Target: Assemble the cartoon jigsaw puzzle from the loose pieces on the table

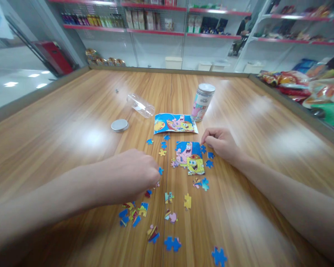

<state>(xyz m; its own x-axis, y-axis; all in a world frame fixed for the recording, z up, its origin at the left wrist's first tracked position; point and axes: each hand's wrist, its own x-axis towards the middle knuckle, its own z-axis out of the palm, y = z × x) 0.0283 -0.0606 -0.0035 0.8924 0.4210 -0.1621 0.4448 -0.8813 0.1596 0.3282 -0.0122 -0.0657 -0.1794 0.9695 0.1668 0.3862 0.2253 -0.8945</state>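
Observation:
A partly joined cartoon jigsaw (189, 157) lies on the wooden table (80, 122). My right hand (219, 142) rests at its upper right corner, fingers curled and pinched at the edge of the joined part. My left hand (133, 174) hovers left of the jigsaw, fingers closed, with a small blue piece (161, 171) at its fingertips. Several loose pieces (169, 213) lie scattered in front of me. A printed reference picture (174, 124) lies just beyond the jigsaw.
A sealed printed canister (202, 101) stands behind the picture. An empty clear tube (140, 105) lies on its side, its metal lid (119, 125) nearby. Snack bags (308, 89) line the right edge. Shelves with goods (156, 22) stand behind.

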